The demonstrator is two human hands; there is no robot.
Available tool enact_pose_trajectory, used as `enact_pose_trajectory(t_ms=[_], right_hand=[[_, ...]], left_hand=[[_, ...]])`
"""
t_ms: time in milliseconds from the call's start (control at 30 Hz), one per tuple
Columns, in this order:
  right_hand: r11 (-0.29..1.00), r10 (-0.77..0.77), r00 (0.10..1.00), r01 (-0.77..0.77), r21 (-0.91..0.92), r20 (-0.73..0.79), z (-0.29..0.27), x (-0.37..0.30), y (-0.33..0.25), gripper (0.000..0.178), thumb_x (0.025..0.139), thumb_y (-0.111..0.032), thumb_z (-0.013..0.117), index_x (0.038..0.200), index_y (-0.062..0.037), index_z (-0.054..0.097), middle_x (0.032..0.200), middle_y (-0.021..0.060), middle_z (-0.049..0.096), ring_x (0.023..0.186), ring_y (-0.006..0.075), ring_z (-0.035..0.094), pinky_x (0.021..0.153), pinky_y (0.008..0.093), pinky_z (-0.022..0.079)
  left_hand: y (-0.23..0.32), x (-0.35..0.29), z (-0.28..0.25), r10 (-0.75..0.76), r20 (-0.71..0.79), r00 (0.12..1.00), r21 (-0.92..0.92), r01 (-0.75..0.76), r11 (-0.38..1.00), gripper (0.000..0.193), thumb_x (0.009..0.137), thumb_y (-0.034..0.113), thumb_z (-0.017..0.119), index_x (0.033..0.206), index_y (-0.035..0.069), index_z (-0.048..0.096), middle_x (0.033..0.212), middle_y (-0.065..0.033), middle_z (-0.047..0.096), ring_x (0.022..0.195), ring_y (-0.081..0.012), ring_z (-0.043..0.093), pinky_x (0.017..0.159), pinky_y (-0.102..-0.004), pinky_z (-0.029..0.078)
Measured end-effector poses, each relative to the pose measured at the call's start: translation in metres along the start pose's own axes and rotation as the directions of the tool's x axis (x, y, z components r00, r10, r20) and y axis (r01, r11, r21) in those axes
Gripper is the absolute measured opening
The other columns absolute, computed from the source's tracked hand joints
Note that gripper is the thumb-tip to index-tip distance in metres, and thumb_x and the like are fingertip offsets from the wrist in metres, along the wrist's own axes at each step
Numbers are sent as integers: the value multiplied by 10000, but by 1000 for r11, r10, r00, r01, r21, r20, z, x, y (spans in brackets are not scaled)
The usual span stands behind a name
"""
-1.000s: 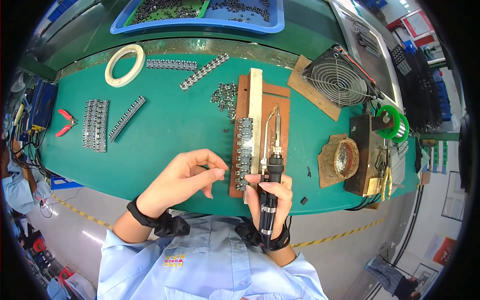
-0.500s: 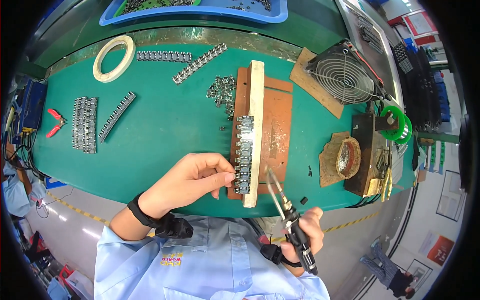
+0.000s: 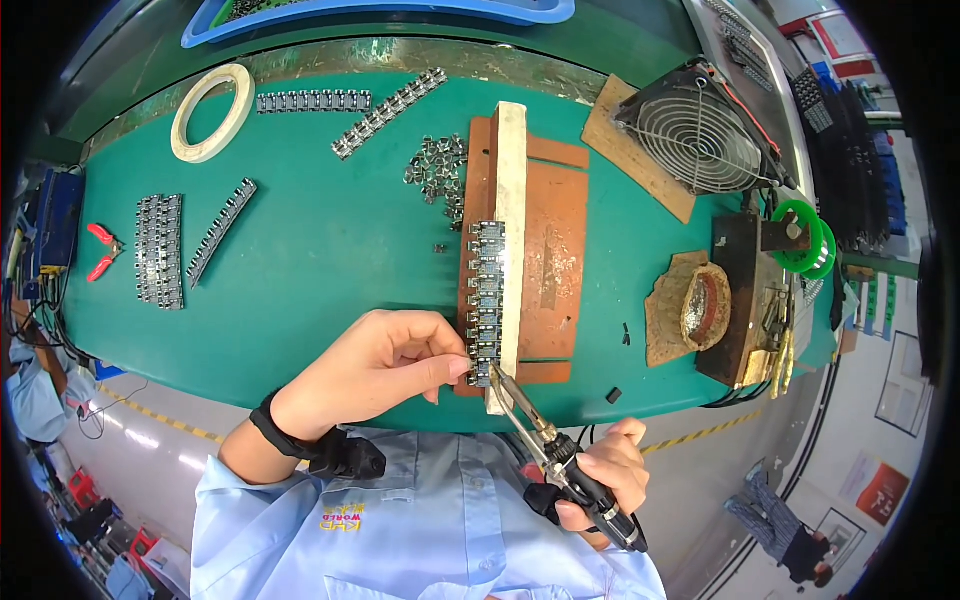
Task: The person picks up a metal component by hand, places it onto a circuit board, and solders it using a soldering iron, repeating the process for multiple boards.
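A strip of small circuit boards (image 3: 486, 285) stands along the left side of a pale bar (image 3: 511, 170) on a brown board (image 3: 553, 270). At the strip's lower left edge, the thumb and forefinger of my left hand (image 3: 385, 368) are pinched together; whatever sits between them is too small to make out. My right hand (image 3: 612, 475) grips a black soldering iron (image 3: 560, 455) with a thin feed tube along its shaft. The iron's tip is at the strip's lower end, close to my left fingertips. Small metal parts (image 3: 437, 168) lie heaped left of the brown board.
More board strips (image 3: 160, 250) lie on the green mat with red-handled cutters (image 3: 103, 252) and a tape roll (image 3: 190, 140). On the right are a fan (image 3: 695, 135), a round dish (image 3: 705, 307) on a ragged pad, and a green spool (image 3: 800, 238). A blue tray (image 3: 480, 30) is behind.
My right hand has brought the soldering iron's tip leftward and down from over the brown board to the strip's lower end. My left hand keeps its pinch at the strip. The view has shifted slightly.
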State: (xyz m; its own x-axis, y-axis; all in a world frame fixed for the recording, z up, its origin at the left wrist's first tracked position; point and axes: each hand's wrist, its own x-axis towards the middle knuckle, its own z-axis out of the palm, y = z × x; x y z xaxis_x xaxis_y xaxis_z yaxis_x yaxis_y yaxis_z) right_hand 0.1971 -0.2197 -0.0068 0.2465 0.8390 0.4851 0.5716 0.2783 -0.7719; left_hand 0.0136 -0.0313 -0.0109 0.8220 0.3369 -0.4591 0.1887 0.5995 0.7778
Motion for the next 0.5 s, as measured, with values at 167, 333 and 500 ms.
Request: enact_pose_trajectory(t_ms=[167, 333, 500], right_hand=[[1000, -19, 1000, 18, 24, 17, 3, 1, 3, 353, 634, -277, 724, 863, -30, 616, 506, -17, 545, 425, 124, 458, 590, 295, 306], [1000, -20, 1000, 20, 16, -19, 5, 1, 3, 346, 640, -274, 722, 858, -28, 616, 511, -20, 550, 423, 123, 458, 574, 291, 303], [1000, -15, 1000, 16, 24, -22, 7, 2, 3, 347, 639, -273, 723, 862, -29, 617, 512, -19, 551, 424, 125, 457, 578, 295, 305]], left_hand=[[2, 0, 0, -21, -13, 1000, 10, 21, 1000, 106, 859, 106, 572, 866, 1, 563, 812, -22, 591, 740, -82, 559, 622, -220, 470], [0, 0, 1, 17, -20, 1000, 13, -17, 1000, 113, 863, 112, 568, 871, 0, 560, 805, -24, 586, 725, -84, 555, 624, -220, 466], [3, 1, 3, 26, -76, 997, -33, -29, 999, 120, 871, 119, 559, 877, 0, 555, 808, -25, 579, 708, -87, 549, 627, -218, 461]])
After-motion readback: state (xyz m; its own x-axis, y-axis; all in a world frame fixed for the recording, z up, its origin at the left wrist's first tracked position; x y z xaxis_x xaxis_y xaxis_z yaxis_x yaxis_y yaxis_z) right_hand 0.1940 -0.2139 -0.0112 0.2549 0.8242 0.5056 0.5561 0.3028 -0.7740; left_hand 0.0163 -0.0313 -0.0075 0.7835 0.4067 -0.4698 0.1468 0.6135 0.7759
